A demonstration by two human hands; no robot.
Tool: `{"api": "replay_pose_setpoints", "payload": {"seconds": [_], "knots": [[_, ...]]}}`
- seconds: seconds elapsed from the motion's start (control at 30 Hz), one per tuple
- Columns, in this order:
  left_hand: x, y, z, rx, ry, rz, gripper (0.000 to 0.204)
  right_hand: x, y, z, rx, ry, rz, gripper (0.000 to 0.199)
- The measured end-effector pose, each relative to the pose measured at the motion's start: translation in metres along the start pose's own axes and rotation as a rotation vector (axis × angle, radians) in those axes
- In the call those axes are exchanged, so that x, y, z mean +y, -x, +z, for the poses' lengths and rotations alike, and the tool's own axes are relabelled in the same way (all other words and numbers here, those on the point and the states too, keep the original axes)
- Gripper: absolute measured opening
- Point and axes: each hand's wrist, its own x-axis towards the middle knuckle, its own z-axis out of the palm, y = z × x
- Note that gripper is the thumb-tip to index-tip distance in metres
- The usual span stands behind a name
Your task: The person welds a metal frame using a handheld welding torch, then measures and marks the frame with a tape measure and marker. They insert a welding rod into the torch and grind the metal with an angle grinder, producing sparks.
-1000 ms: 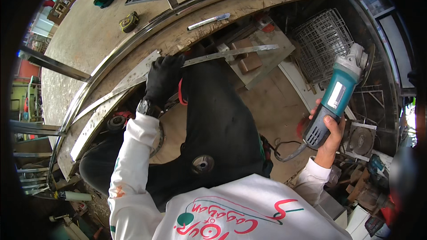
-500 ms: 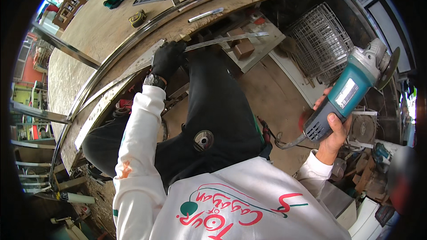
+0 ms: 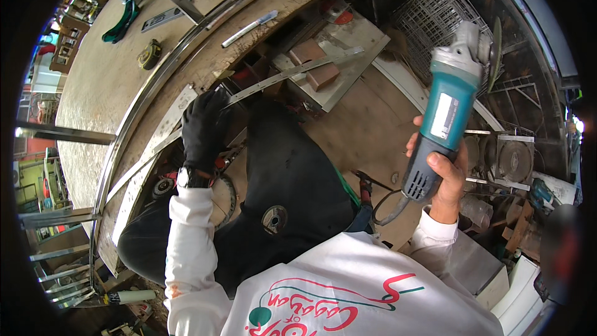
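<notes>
My right hand (image 3: 444, 177), bare, is wrapped round the dark rear body of a teal angle grinder (image 3: 451, 106). The grinder stands tilted up on the right; its grey head and thin disc (image 3: 495, 56) point away from me, and a cord hangs from its lower end. My left hand (image 3: 205, 127), in a black glove, is closed on a long thin metal strip (image 3: 292, 73) by the bench edge. The strip's right end crosses above two brown blocks (image 3: 322, 78) on a pale board. The glove hides the fingers' exact grip.
A wooden bench (image 3: 93, 96) curves across the left and far side, bearing a metal frame (image 3: 134, 109), a marker (image 3: 250, 28), a tape measure (image 3: 150, 55) and a green strap (image 3: 122, 22). Wire racks (image 3: 438, 9) stand at the far right. Clutter lies at the lower right.
The grinder has moved left and turned more upright in my right hand. My left hand appears lower and farther left, still on the strip. The whole view has shifted.
</notes>
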Motion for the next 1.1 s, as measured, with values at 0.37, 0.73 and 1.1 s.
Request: {"api": "replay_pose_setpoints", "payload": {"seconds": [0.37,0.73,1.1], "knots": [[0.261,-0.028,-0.01,-0.516,1.807,-0.039,0.097,0.038,-0.041,0.047,0.317,0.173,-0.221,0.073],[0.26,-0.016,0.039,-1.092,2.028,-0.42,0.066,0.054,-0.096,-0.003,-0.013,-0.548,0.191,0.098],[0.303,-0.009,0.055,-0.951,2.031,-0.496,0.065,0.063,-0.094,-0.033,0.171,-0.354,0.191,0.091]]}}
